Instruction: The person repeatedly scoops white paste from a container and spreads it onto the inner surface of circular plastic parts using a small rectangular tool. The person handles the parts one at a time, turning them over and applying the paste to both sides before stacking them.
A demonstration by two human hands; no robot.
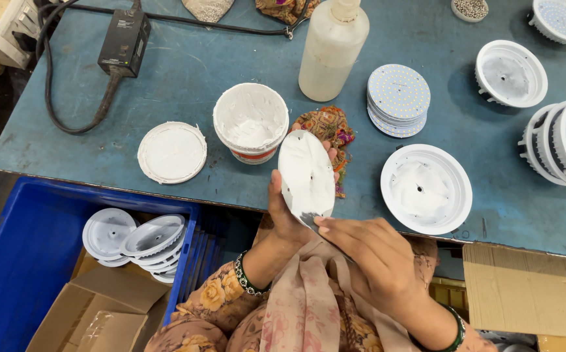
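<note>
Two hands meet at the table [165,72] edge, over the lap. Left hand [287,218]: wrist bent up, fingers closed round the rim of a white disc [305,176], held tilted, near-upright. Right hand [367,251]: palm down, index fingertip [322,221] pressed on disc's lower edge. Paste tub [251,122] stands just behind.
</note>
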